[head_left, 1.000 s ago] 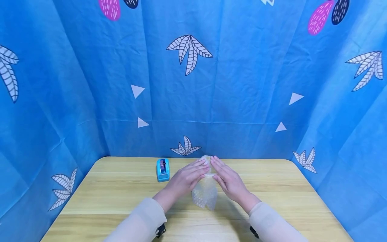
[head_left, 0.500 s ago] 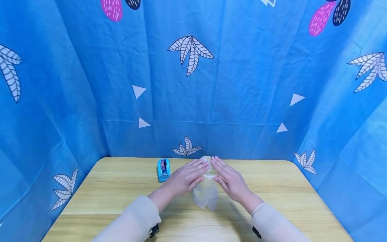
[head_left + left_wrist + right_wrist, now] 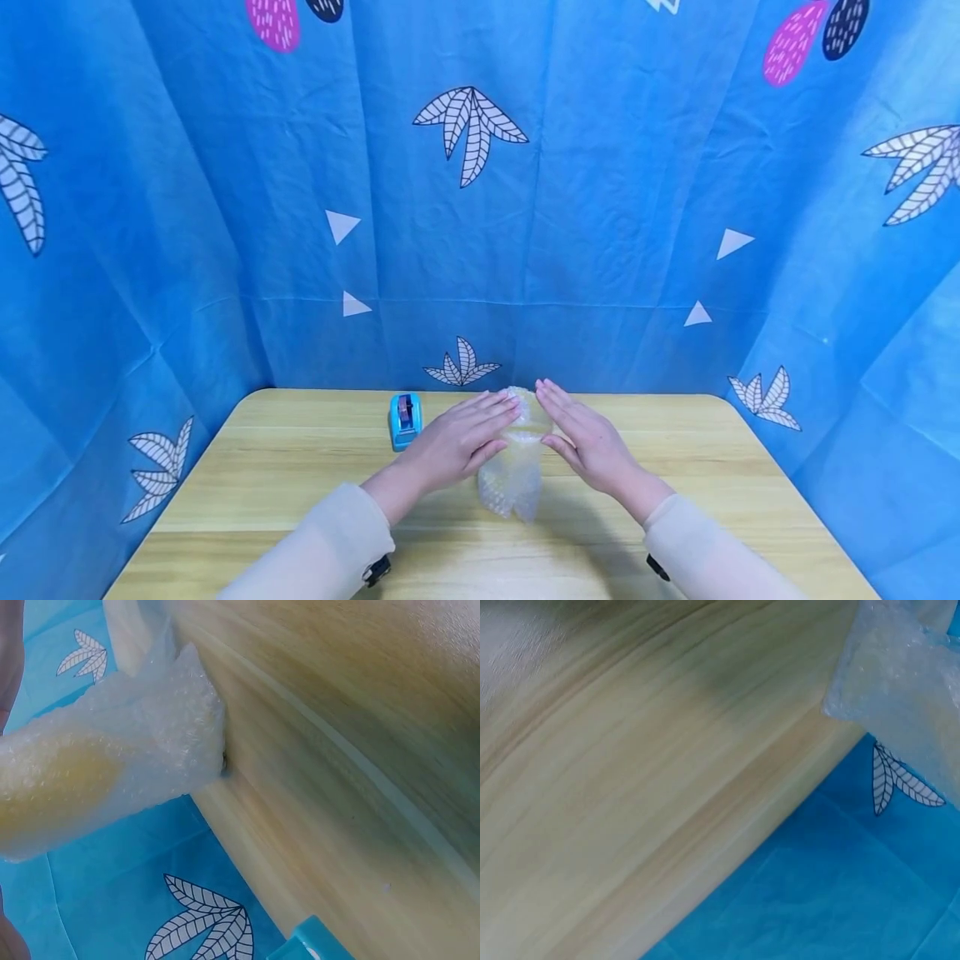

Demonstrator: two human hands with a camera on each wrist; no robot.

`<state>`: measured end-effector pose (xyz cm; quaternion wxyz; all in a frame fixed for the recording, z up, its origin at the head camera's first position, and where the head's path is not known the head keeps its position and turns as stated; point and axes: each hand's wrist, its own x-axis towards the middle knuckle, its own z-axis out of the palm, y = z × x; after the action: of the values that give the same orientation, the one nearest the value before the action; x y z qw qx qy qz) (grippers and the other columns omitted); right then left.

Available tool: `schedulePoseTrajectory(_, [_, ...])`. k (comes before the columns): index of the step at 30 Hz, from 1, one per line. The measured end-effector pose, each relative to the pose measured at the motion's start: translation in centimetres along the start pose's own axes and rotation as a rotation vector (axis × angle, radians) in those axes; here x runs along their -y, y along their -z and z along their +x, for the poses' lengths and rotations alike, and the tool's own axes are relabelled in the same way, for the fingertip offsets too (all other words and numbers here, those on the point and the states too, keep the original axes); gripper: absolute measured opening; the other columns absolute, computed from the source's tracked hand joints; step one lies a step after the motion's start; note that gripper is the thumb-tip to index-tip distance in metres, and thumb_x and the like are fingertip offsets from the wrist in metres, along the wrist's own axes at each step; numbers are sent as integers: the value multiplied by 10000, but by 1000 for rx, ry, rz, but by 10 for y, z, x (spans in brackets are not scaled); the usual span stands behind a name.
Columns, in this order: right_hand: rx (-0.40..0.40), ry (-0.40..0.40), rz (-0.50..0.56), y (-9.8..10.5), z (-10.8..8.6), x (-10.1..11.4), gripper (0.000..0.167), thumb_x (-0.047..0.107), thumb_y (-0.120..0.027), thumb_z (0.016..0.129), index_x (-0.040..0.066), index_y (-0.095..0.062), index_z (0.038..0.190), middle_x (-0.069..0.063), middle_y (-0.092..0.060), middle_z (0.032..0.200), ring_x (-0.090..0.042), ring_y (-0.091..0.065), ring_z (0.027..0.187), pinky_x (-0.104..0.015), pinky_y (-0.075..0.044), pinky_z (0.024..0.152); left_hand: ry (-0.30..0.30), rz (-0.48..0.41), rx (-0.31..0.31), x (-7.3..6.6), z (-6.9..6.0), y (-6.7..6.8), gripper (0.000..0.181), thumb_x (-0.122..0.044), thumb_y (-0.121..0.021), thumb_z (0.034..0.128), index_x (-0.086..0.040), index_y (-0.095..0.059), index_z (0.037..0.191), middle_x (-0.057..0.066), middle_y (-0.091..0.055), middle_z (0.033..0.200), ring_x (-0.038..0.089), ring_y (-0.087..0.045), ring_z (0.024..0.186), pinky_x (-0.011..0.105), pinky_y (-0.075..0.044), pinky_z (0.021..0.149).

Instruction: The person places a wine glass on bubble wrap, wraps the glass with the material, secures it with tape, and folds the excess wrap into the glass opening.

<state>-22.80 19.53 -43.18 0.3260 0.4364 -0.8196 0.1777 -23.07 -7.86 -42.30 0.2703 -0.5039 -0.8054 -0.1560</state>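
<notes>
A bubble-wrapped bundle [image 3: 512,483] stands on the wooden table between my two hands. Through the cloudy wrap a yellow thing [image 3: 67,780] shows in the left wrist view; its kind is hard to tell. My left hand [image 3: 467,437] lies with straight fingers against the bundle's left side and top. On the other side, my right hand [image 3: 594,446] has straight fingers, close beside the wrap's right edge. Loose ends of the wrap hang at the bottom. In the right wrist view only part of the bubble wrap [image 3: 900,682] appears, at the upper right.
A blue tape dispenser [image 3: 405,423] sits on the table [image 3: 300,475] to the left of my left hand, near the back edge. A blue patterned curtain [image 3: 600,250] surrounds the table's back and sides.
My right hand has shifted a little to the right, away from the left fingers, widening the gap over the bundle. The left hand and the bundle stay nearly in place.
</notes>
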Motion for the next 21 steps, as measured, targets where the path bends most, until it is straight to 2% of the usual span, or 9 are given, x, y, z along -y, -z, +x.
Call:
schedulePoseTrajectory(6, [14,-26,0,12,3,1,637,475,-383,1057,64,-365,1544,-125,-406,1561,-213,-352,1452,-228,-220,1188,17,29,14,2,-3,10,522,-412,-341,1091,-104,-477,1490,31,-447,1541,229,-368,1444,442,-340,1165])
schedulePoseTrajectory(11, [31,-53,-15,20,2,2,658,502,-367,1054,65,-360,1546,-116,-384,1576,-204,-329,1463,-222,-204,1191,66,67,60,1,-5,17,517,-413,-394,1080,-139,-445,1515,15,-410,1567,216,-314,1472,439,-318,1178])
schedulePoseTrajectory(16, [65,-77,-31,25,-4,5,663,498,-391,1052,59,-355,1547,-119,-369,1584,-215,-315,1470,-231,-181,1200,130,101,115,-5,-9,24,549,-400,-480,1051,-171,-398,1544,8,-340,1606,235,-250,1498,449,-279,1197])
schedulePoseTrajectory(17, [67,-81,-37,25,-6,6,665,500,-393,1052,62,-350,1550,-119,-367,1585,-222,-315,1470,-254,-200,1204,147,108,130,-7,-10,26,557,-414,-470,1052,-181,-385,1551,6,-327,1613,233,-230,1504,439,-254,1208])
schedulePoseTrajectory(19, [79,-82,-38,28,-8,6,661,462,-460,1047,59,-334,1556,-125,-354,1591,-236,-297,1477,-267,-179,1215,173,116,151,-9,-12,30,571,-457,-428,1058,-193,-365,1561,-4,-286,1630,239,-211,1510,435,-231,1217])
schedulePoseTrajectory(21, [100,-87,-41,32,-10,7,678,473,-455,1046,59,-311,1564,-132,-336,1599,-249,-270,1488,-282,-151,1225,198,129,170,-11,-15,34,597,-509,-384,1056,-213,-340,1572,-18,-243,1644,238,-181,1518,435,-207,1224])
